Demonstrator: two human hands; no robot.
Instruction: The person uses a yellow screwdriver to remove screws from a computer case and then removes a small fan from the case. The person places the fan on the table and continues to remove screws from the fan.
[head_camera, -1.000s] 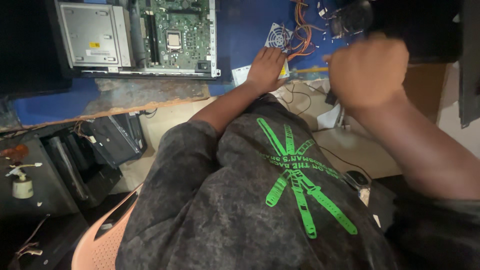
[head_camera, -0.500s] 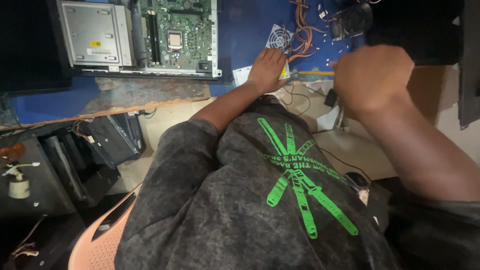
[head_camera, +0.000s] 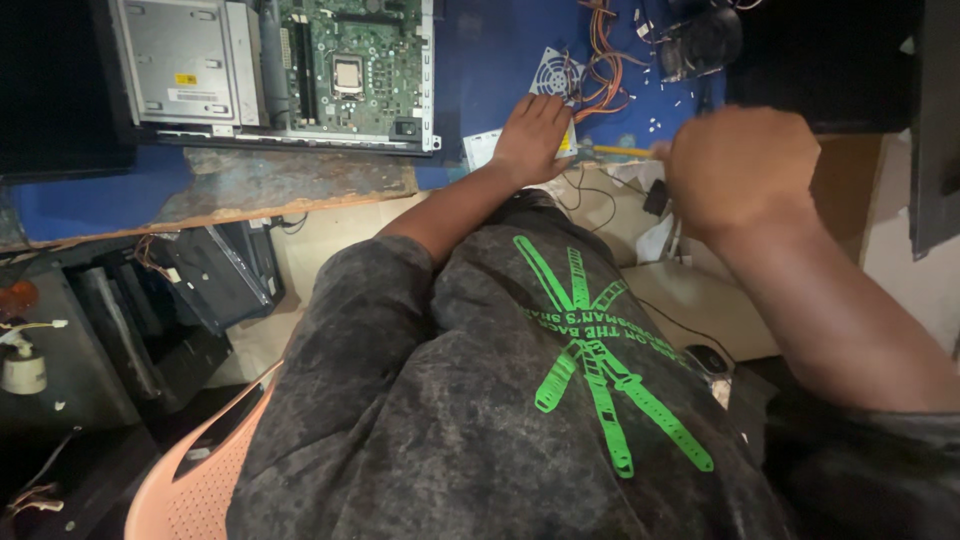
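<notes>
My left hand (head_camera: 533, 132) lies flat on a small metal power supply box (head_camera: 484, 147) at the near edge of the blue table mat (head_camera: 490, 50). The box's fan grille (head_camera: 549, 70) and a bundle of orange wires (head_camera: 603, 62) show just beyond my fingers. My right hand (head_camera: 745, 170) is raised to the right as a closed fist. A thin yellow tool (head_camera: 618, 151) sticks out of it toward the left hand. What kind of tool it is stays hidden inside the fist.
An open computer case lies at the far left, showing a green motherboard (head_camera: 350, 60) and a silver drive cage (head_camera: 185, 60). A black cooler fan (head_camera: 700, 40) and loose screws (head_camera: 655, 125) sit at the back right. A dark case (head_camera: 200, 280) stands under the table beside an orange chair (head_camera: 200, 480).
My right fist has sunk a little lower and the yellow tool now shows beside it. The left hand has stayed on the box.
</notes>
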